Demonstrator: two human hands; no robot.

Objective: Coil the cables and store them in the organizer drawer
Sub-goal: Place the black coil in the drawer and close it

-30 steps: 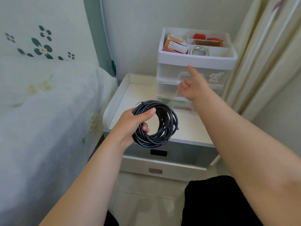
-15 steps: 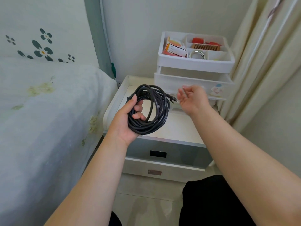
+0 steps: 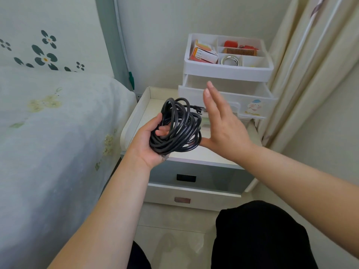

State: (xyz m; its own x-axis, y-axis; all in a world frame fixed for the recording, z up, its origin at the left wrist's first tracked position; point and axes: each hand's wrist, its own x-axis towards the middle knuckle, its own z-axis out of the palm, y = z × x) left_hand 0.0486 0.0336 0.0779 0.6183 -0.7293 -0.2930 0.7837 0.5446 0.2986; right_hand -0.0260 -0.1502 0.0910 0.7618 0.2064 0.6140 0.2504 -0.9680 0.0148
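Note:
A coiled black cable point(image 3: 177, 127) sits in my left hand point(image 3: 148, 141), which grips it over the nightstand. One plug end sticks out toward the right. My right hand point(image 3: 221, 125) is flat and open just right of the coil, its thumb touching the coil's lower edge. Behind them stands the white organizer point(image 3: 229, 71). Its top drawer point(image 3: 250, 98) is pulled out and looks empty where I can see in; my right hand hides part of it.
The organizer's top tray holds small boxes point(image 3: 204, 54), a comb point(image 3: 240, 51) and a tape roll point(image 3: 231, 61). It stands on a white nightstand point(image 3: 136, 113) with two drawers. A bed point(image 3: 48, 133) lies at left, curtains point(image 3: 310, 55) at right.
My right hand pulled the organizer's top drawer out, let go of it and came back beside the coil. My left hand turned the coil and raised it slightly.

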